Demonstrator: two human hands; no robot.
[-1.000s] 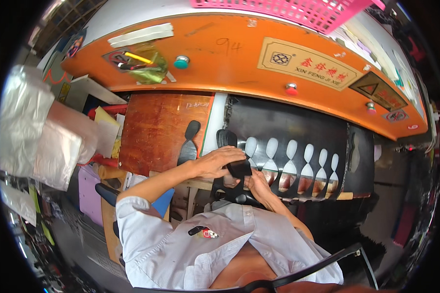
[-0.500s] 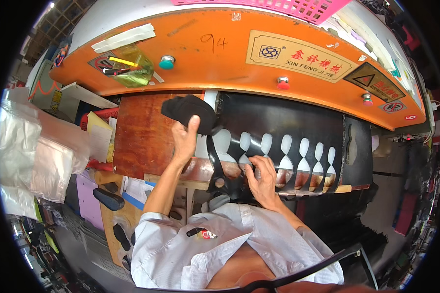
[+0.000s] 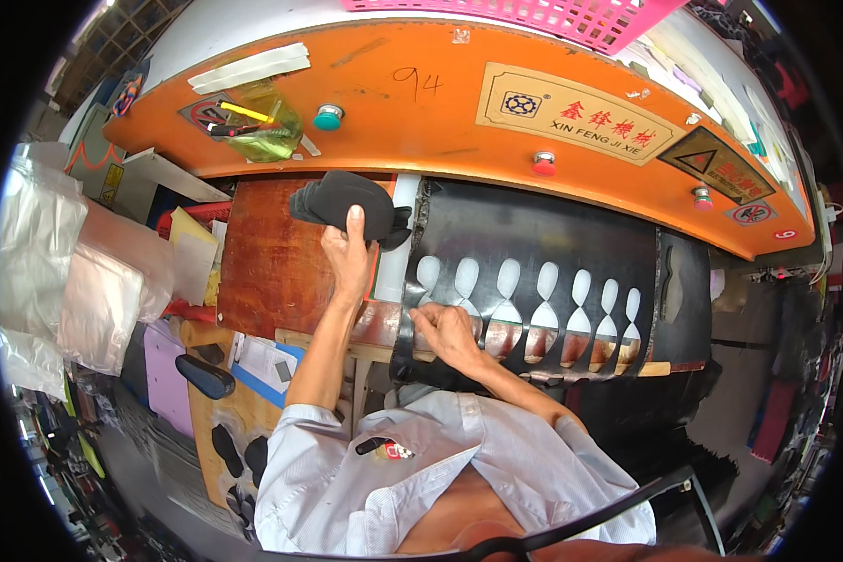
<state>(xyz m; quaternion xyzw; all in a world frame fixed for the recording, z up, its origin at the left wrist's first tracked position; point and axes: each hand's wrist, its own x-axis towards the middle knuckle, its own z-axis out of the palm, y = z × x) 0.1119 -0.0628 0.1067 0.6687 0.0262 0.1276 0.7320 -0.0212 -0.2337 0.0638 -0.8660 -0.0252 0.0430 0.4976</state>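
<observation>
My left hand [image 3: 347, 262] is closed around a fanned stack of black sole-shaped pieces [image 3: 351, 201], its thumb on top. The stack is held over the red-brown board, near a white strip. My right hand [image 3: 448, 335] has its fingers curled together at the left edge of a black sheet [image 3: 534, 220] and seems to pinch that edge; the fingertips are partly hidden. A row of sole-shaped cut-outs [image 3: 548, 281] runs across the sheet, with white surface showing through their upper parts and brownish surface through the lower ones.
An orange machine beam [image 3: 384, 103] with green and red buttons spans the far side. The red-brown board [image 3: 272, 253] lies left, with clear plastic bags [image 3: 103, 290] beyond it. A side table holds a blue clipboard [image 3: 267, 367] and dark soles [image 3: 206, 377]. A pink basket [image 3: 534, 19] stands on top.
My right hand has moved left along the sheet to its edge, where a lifted black strip now lies lower. The stack in my left hand has shifted slightly left and tilted, showing its layers.
</observation>
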